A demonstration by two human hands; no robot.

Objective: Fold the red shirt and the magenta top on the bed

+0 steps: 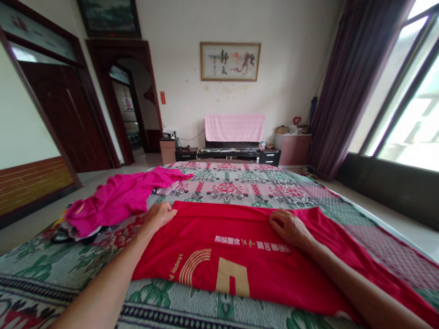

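A red shirt [236,246] with gold print lies spread flat on a flower-patterned bed cover [240,183]. My left hand [158,215] rests at the shirt's far left edge, its fingers curled over the fabric fold. My right hand [290,226] lies on the shirt near its far right part, fingers bent and pinching the cloth. Both forearms reach forward over the bed.
A heap of magenta clothes [116,201] lies at the left of the bed, over darker items. Beyond the bed stand a low black TV cabinet [228,155] with a pink cloth over the screen, a doorway at left, and a curtained window at right.
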